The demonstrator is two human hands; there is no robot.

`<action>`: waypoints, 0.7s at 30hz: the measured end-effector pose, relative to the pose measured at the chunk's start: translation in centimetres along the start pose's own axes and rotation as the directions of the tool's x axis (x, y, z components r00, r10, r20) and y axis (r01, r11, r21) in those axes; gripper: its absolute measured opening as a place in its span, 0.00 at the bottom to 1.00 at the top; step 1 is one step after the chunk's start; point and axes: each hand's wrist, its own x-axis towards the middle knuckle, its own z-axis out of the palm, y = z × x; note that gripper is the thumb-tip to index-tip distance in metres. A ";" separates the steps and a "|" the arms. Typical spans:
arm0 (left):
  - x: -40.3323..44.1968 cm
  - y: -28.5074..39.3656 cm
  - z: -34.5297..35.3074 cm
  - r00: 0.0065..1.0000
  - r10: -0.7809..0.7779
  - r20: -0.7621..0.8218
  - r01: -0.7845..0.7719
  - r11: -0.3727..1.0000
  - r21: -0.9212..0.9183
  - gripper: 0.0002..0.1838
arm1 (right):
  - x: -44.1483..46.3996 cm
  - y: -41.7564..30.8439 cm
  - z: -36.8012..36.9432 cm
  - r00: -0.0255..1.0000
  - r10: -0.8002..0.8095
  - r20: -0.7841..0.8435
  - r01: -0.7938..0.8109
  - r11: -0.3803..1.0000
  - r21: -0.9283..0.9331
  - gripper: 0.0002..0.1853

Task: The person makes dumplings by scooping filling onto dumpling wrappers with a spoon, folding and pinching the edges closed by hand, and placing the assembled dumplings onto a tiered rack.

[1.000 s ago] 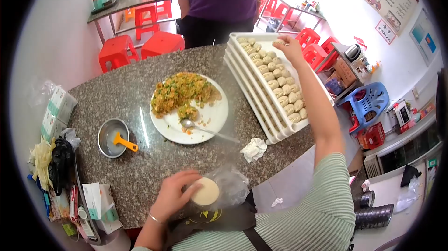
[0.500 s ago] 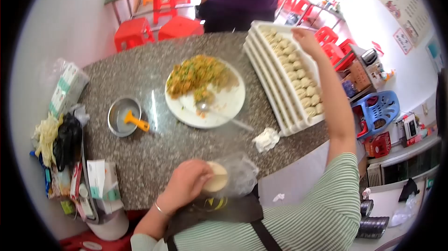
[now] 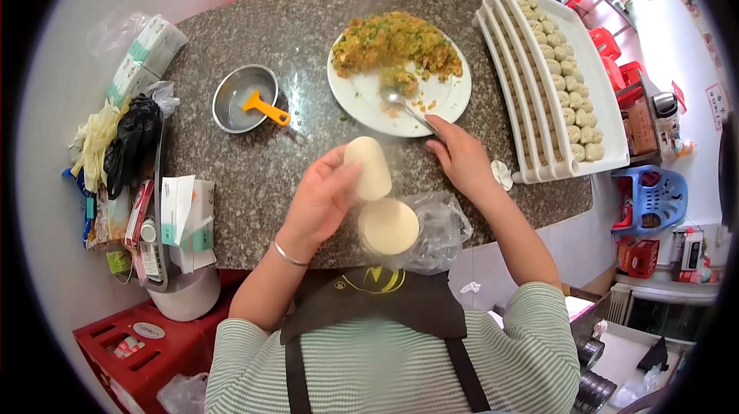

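Note:
My left hand (image 3: 319,192) pinches a round, pale dough wrapper (image 3: 369,168) by its edge, lifted over the counter's near side. Just below it, more wrappers (image 3: 389,227) lie on a crumpled clear plastic bag (image 3: 441,231). The fingers of my right hand (image 3: 466,156) are closed on the handle end of a metal spoon (image 3: 412,111). The spoon's bowl rests on a white plate (image 3: 356,104), beside a small clump of filling. A larger heap of chopped yellow-green filling (image 3: 400,43) covers the plate's far part.
On the right stands a stack of white trays (image 3: 608,52), the top one lined with pleated buns (image 3: 571,98). A metal bowl (image 3: 223,106) with an orange-handled tool (image 3: 265,108) sits left. Tissue packs (image 3: 146,57) and bags (image 3: 132,144) line the left edge. Someone stands across the counter.
My right hand has come back from the top tray to the spoon handle. My left hand has lifted a wrapper up and forward from the others. The view has tilted down.

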 end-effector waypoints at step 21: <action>4.3 -2.0 -1.4 0.990 -0.035 -0.135 0.023 0.996 -0.085 0.23 | -1.2 -1.4 -0.3 0.974 0.222 -0.050 -0.201 0.942 0.270 0.14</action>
